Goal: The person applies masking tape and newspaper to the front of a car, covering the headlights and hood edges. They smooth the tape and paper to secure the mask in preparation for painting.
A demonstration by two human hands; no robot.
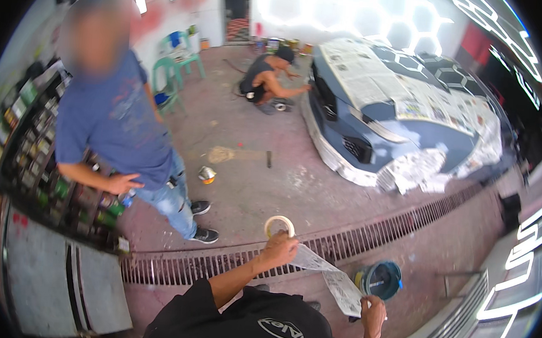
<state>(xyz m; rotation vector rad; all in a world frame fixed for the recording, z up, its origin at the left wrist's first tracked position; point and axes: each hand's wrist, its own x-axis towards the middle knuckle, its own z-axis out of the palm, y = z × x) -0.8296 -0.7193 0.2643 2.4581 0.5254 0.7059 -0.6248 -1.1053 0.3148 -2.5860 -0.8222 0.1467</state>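
Note:
My left hand [279, 251] is closed at the lower edge of a roll of pale masking tape [269, 226], which stands up above the fingers. From this hand a long strip of newspaper [343, 290] stretches down to the right, with a twist partway along. Its far end is gripped in my right hand [373, 313], fingers bent round the paper. The strip hangs in the air in front of my black shirt. Just beyond my right hand, a dark teal bucket [384, 280] stands on the floor.
A car [344, 111] partly covered in newspaper stands ahead right, with a person [265, 77] crouching at its front. Another person [121, 114] stands at left by shelves of cans [57, 173]. A floor grate [354, 242] crosses ahead of me; a small can [206, 174] sits beyond.

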